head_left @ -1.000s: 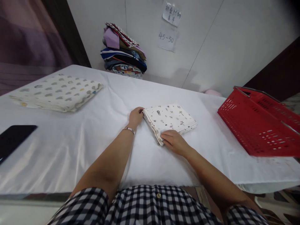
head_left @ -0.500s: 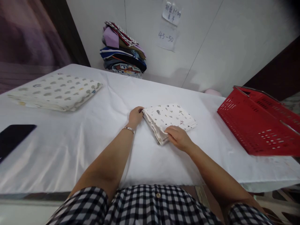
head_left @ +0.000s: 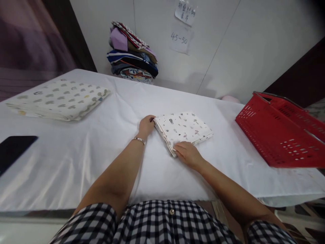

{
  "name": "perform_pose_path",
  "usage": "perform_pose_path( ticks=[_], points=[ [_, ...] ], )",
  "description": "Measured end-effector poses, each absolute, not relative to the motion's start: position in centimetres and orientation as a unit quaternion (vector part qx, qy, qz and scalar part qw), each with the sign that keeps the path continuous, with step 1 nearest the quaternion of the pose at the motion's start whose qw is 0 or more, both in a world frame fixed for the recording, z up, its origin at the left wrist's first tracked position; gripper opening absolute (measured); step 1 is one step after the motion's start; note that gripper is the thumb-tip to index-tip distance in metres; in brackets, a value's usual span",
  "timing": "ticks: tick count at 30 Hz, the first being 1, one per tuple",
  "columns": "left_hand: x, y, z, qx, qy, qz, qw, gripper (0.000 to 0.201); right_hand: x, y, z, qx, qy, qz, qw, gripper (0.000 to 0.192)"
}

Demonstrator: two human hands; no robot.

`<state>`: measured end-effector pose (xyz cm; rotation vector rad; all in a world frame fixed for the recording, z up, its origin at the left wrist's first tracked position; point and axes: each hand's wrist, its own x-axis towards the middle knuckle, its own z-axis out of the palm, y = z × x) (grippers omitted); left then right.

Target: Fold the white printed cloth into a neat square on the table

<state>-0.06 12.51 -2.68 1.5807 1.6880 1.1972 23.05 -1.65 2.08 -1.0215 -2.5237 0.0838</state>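
A folded white cloth [head_left: 184, 127] printed with small palm trees and animals lies in the middle of the white-covered table [head_left: 114, 162]. At its far left corner, my left hand [head_left: 146, 126] pinches the layered edge, with a bracelet at the wrist. My right hand [head_left: 188, 154] is on the near corner, fingers closed over the edge and the thumb hidden. The cloth's top layer lies nearly flat over the ones beneath, and its left side shows several stacked folds.
A larger folded cloth [head_left: 61, 100] with grey mushroom-like shapes lies at the left, behind a dark flat object [head_left: 15, 150]. A red basket [head_left: 276, 132] stands at the right. Stacked fabrics [head_left: 133, 56] rest by the wall, near paper notes [head_left: 181, 39].
My right hand has moved a little left and down, bringing the cloth's lifted top layer down onto the corner. My left hand stays at the far left corner.
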Motion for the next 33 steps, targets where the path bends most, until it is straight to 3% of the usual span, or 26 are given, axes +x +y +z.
perform_pose_path(
  ticks=[11,17,25,33],
  points=[
    [-0.1,12.2,-2.4,0.582,0.628,0.443,0.266,0.03,21.5,-2.8,2.5,-0.425,-0.887,0.031,0.177,0.011],
    [-0.1,12.4,-2.6,0.581,0.629,0.442,0.268,0.032,22.5,-2.2,4.5,-0.432,-0.871,0.111,0.207,0.02],
    [-0.1,12.5,-2.7,0.581,0.627,0.444,0.267,0.032,23.4,-2.3,3.8,-0.332,-0.936,0.012,0.119,0.018],
    [-0.1,12.6,-3.0,0.584,0.628,0.445,0.259,0.033,23.5,-2.5,2.7,-0.324,-0.938,0.012,0.119,0.017]
  ],
)
